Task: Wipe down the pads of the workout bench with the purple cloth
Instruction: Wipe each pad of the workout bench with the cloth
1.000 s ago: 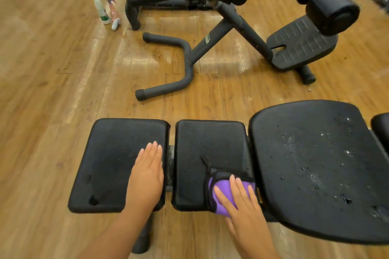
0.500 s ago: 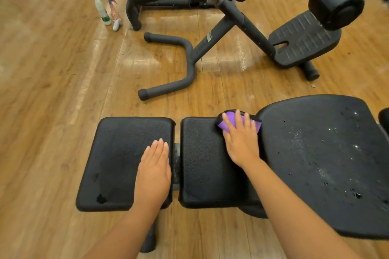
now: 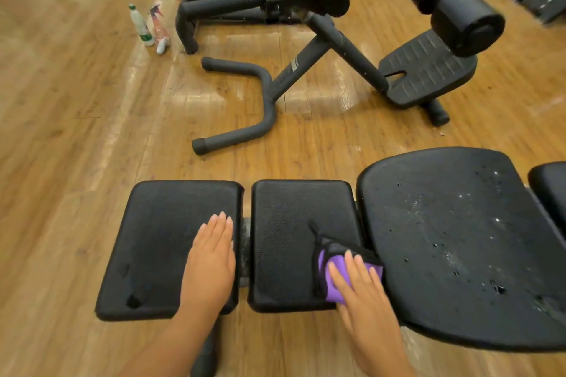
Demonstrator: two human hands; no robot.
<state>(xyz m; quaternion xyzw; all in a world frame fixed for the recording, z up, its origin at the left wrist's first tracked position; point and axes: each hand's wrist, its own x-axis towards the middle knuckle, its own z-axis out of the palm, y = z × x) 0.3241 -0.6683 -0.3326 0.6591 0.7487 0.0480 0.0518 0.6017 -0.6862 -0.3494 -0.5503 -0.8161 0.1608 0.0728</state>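
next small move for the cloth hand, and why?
Probably slide the right hand with the purple cloth sideways onto the large seat pad. The cloth sits at the near right corner of the middle pad, right beside it, and the seat pad is speckled with droplets. The left hand lies flat on the left pad, steadying the bench.

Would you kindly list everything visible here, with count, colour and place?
bench pads: four, black, across the foreground; the large pad is speckled with droplets
purple cloth: one, purple with black edging, near right corner of the middle pad
exercise machine: one, black, on the floor behind
bottles: two, white and pinkish, far left floor
floor: wooden, brown
left hand: flat on the leftmost pad
right hand: presses the cloth
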